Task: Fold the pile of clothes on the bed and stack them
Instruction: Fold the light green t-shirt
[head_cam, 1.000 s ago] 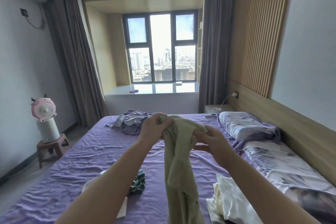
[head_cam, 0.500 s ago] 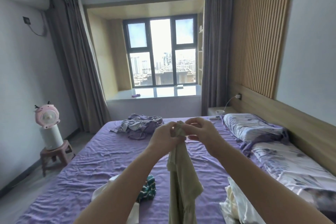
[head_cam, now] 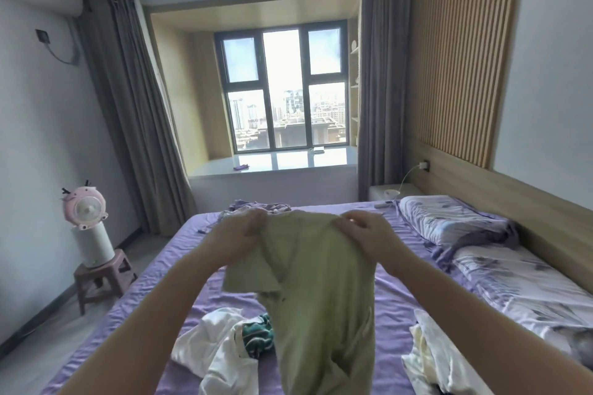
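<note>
A pale green shirt [head_cam: 321, 292] hangs in the air over the purple bed [head_cam: 154, 285]. My left hand [head_cam: 239, 237] grips its top left edge and my right hand [head_cam: 365, 234] grips its top right edge, so the top is spread between them. Its lower part drapes down in front of me. On the bed below lie a white garment [head_cam: 221, 346] with a green patterned piece [head_cam: 256, 335] tucked in it, and a cream-white heap [head_cam: 439, 362] to the right. A purple-grey bundle [head_cam: 256, 207] lies at the far end of the bed.
Floral pillows [head_cam: 449, 218] and a quilt [head_cam: 519, 292] run along the wooden headboard on the right. A pink fan [head_cam: 85, 208] stands on a white cylinder on a small stool [head_cam: 102, 279] left of the bed. Curtains frame the window ledge [head_cam: 272, 163] beyond.
My hands have moved apart, spreading the shirt's top edge from a bunched strip into a wide span. The view has tilted down, showing more of the bed.
</note>
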Tool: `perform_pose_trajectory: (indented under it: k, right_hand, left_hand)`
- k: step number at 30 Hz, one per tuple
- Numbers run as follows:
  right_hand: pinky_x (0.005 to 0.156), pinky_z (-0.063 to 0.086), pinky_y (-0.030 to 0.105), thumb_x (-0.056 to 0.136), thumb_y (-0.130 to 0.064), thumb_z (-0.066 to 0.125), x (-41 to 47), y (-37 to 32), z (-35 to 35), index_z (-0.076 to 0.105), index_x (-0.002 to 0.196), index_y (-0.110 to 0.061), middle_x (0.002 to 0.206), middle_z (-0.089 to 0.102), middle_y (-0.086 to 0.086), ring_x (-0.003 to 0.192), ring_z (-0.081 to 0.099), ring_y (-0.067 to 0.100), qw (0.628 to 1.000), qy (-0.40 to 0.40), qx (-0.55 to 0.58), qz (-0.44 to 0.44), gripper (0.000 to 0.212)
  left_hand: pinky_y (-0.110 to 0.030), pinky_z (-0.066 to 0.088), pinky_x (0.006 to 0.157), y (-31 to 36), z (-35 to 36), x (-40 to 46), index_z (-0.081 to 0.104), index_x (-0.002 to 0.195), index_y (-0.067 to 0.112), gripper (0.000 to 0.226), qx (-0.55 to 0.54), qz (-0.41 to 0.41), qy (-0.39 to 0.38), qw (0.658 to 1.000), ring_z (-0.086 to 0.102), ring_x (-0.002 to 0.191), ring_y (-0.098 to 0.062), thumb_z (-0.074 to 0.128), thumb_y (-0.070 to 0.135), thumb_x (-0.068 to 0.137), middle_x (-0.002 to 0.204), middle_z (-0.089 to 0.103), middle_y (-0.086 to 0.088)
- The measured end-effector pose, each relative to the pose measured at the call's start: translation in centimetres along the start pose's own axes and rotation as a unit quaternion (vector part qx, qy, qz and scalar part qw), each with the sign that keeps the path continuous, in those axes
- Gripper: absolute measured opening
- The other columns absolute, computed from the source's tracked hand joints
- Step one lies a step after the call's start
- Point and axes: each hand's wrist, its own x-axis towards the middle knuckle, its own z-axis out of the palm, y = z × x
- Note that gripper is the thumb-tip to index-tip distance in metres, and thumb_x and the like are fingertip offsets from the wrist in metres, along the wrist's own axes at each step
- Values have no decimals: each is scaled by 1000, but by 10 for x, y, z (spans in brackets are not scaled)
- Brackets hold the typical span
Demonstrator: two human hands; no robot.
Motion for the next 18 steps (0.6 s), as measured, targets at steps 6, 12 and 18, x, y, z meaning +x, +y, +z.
perform_pose_trajectory:
  k: [6, 12, 18]
  right_hand:
    - [73, 49, 24, 84, -21, 67, 20, -39, 12, 74, 83, -22, 78, 68, -8, 72, 58, 3, 996, -54, -40, -65, 7]
    - [69, 51, 23, 79, -24, 73, 12, -25, 0, 69, 95, -9, 87, 70, 6, 75, 63, 9, 994, -44, 102, 6, 22]
    - [66, 42, 29, 73, -17, 70, -20, 26, -2, 64, 86, 4, 74, 56, 11, 70, 51, 18, 987, -93, 119, 62, 25]
  left_hand:
    - [-24, 44, 96, 51, 9, -4, 43, 137, 30, 73, -292, -1, -88, 952, 54, 114, -3, 79, 31, 74, 123, 58, 12]
    - [-17, 37, 56, 83, 15, 16, 63, 73, 10, 21, -265, 3, 11, 964, 46, 61, -4, 71, 28, 82, 66, 51, 0]
    - [-5, 41, 60, 96, 3, 29, 73, 87, 12, 9, -297, 15, 57, 953, 55, 69, 3, 69, 20, 84, 80, 66, 3]
